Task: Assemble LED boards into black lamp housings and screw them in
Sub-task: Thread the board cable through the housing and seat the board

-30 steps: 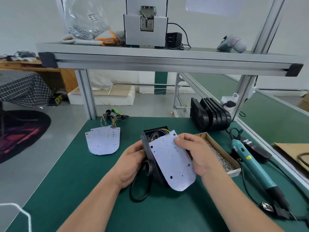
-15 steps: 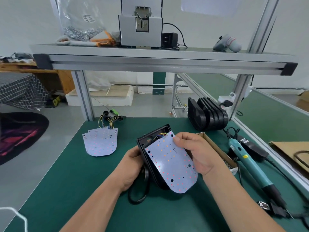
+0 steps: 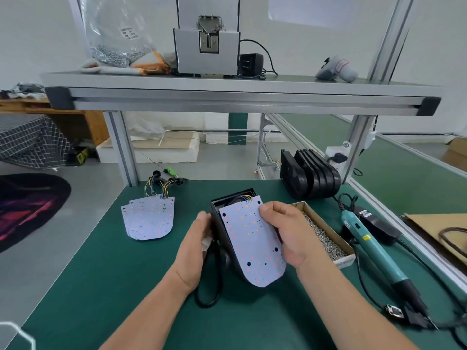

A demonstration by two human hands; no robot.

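A black lamp housing rests on the green table in front of me, its black cable looping toward me. My left hand grips the housing's left wall. A white LED board with coloured dots lies tilted over the housing's open face, its yellow and blue wires running into the far end. My right hand holds the board by its right edge, thumb on top.
Spare LED boards with wire bundles lie at the left. A row of black housings stands at the back right. A cardboard box of screws and a teal electric screwdriver lie to the right. An aluminium shelf spans overhead.
The board has swung from tilted left to more in line with the housing and sits lower over it. My left hand has slid up along the housing's left wall.
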